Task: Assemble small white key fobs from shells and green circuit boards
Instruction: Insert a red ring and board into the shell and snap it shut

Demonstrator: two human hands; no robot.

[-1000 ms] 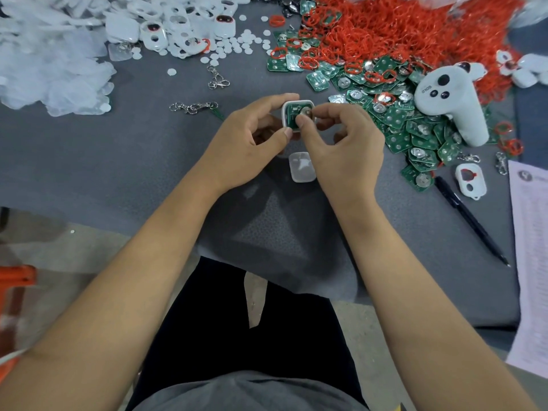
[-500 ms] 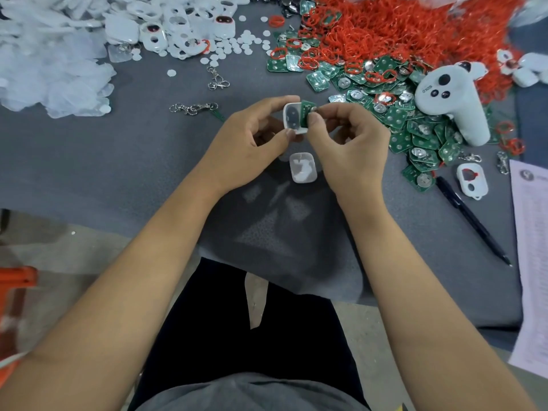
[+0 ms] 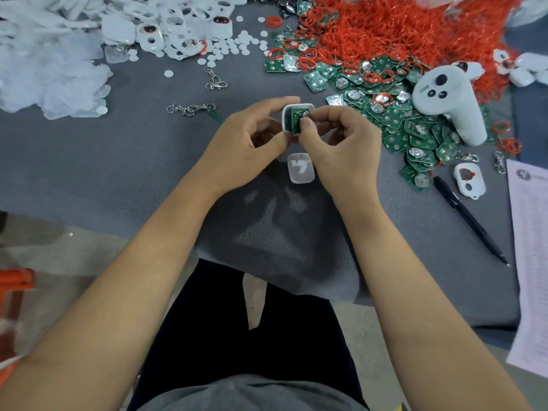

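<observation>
Shell (image 3: 287, 117), at frame centre above the counter (image 3: 118, 161), held in the left hand's (image 3: 246, 143) grip while the right hand (image 3: 344, 143) pinches a green circuit board (image 3: 296, 120) into it; a tilted board could jam or slip free.

On the desk (image 3: 89, 173), a shell half (image 3: 300, 172) lies just below the two hands, which meet above it around a shell (image 3: 286, 117) with a circuit board (image 3: 296, 121) in it. Shell parts (image 3: 166, 28) are heaped at the far left, circuit boards (image 3: 394, 120) and rubber rings (image 3: 400, 31) at the far right. A controller (image 3: 447, 105) rests on the boards, with a pen (image 3: 471, 223) and paper sheet (image 3: 530, 247) nearer, along the right edge.
</observation>
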